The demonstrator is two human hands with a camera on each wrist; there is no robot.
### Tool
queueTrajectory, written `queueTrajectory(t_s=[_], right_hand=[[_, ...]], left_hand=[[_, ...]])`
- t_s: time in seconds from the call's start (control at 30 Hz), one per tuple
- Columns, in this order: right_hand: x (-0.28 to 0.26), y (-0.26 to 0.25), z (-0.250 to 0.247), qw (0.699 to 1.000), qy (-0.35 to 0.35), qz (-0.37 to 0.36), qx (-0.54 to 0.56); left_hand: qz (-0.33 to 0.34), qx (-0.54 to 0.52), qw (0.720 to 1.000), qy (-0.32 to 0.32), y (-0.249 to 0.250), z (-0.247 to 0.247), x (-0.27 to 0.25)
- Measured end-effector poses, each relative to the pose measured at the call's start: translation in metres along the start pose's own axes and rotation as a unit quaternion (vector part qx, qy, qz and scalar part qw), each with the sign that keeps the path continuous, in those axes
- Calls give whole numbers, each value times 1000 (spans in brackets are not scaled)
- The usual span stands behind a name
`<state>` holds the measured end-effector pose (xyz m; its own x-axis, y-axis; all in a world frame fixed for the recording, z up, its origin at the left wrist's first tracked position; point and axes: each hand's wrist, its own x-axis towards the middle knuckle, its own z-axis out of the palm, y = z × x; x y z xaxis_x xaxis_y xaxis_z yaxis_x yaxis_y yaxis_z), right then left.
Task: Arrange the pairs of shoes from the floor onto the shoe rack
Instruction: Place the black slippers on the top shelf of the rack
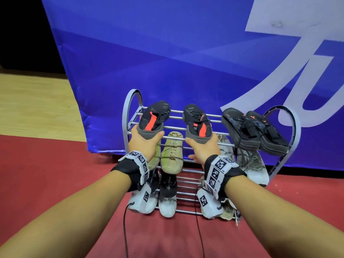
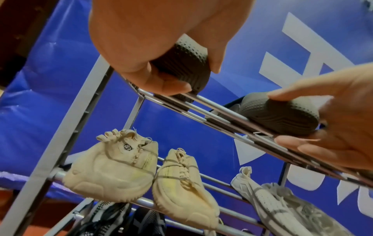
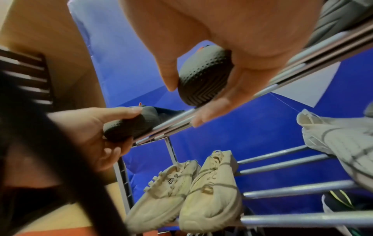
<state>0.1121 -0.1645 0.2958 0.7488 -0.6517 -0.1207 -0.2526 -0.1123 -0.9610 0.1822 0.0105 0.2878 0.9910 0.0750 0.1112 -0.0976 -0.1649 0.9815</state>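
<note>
Black-and-orange shoes, two: left hand [image 1: 144,141] gripping left shoe [image 1: 154,118], right hand [image 1: 202,148] gripping right shoe [image 1: 197,121], resting on rack [image 1: 128,101] top.

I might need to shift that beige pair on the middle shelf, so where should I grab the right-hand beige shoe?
Take the right-hand beige shoe at its heel, which hangs over the front rail of the shoe rack toward you. Come from the front, thumb on top and fingers under the sole; its toe points back under the top shelf, where there is less room.
</note>
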Motion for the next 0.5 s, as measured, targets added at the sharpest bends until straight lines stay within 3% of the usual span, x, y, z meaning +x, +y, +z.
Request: queueTrajectory(t_s=[0.23,0.5], right_hand=[[-1,-9,38,999,21,-44,19],[-5,-15,73,994,-77,-59,-52]], left_hand=[[11,-5,999,52,-5,-4,1],[21,-1,997,74,-7,-2,9]])
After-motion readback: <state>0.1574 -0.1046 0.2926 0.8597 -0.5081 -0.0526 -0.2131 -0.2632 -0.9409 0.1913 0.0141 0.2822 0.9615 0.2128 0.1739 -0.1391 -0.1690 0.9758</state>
